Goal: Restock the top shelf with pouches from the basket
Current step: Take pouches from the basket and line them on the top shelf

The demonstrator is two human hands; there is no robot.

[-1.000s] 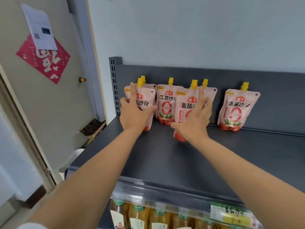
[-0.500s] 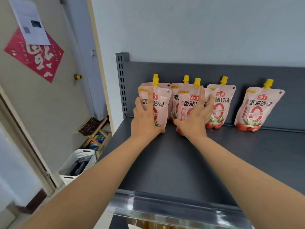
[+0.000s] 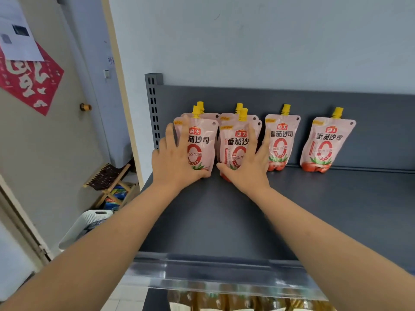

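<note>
Both palms flat, fingers spread, pressing not clasping: left hand (image 3: 177,162) on front-left pouch (image 3: 198,145), right hand (image 3: 246,167) on front-middle pouch (image 3: 235,147). Both pouches upright on top shelf (image 3: 224,216), each with second pouch behind. Since half second ago: hands stay on same pouches; two lone pouches (image 3: 280,142) to right unmoved. Labels read 海天, 番茄沙司, big red 0. White basket (image 3: 89,223) on floor, lower left.

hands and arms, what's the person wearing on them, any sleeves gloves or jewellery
Nothing shows on them: the left hand and right hand are bare, without gloves, rings or a watch. Both forearms are uncovered to the picture's lower edge; no sleeve is in view.
</note>
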